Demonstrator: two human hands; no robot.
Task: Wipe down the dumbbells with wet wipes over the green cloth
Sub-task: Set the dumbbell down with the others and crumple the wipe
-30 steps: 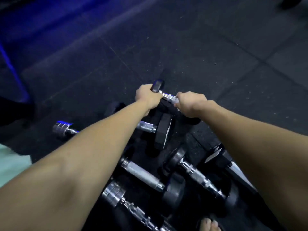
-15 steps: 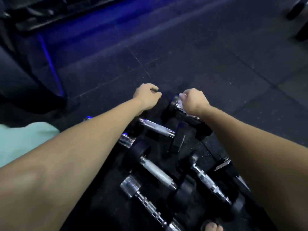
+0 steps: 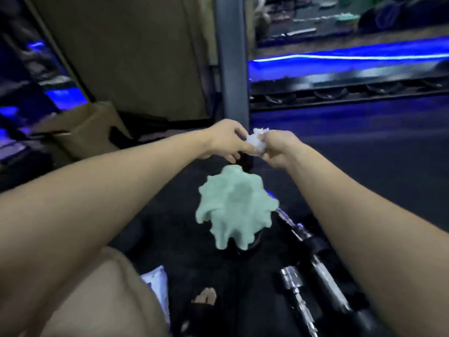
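**Readying the wet wipe between both hands**

Holding the crumpled white wet wipe in the air, you have your left hand and right hand meeting on it: the left fingers pinch its near edge, and the right fingers curl round its other side. To do this step well, pull the wad apart into a flat sheet before you go down to the metal; a balled wipe probably cleans only with its outer folds. Keep one hand firm on it while the other teases a corner loose, so it does not drop.

Below your fingers lies the green cloth, bunched and draped over something dark on the floor. Towards you and to the right of your fingers, the dumbbells lie with chrome handles showing, well apart from the wipe and beside the cloth, not on it. You would likely need to lift one over the cloth first.

The floor is dark rubber matting. Beyond your fingers stand a grey upright post, a brown panel and a rack lit by a blue light strip.
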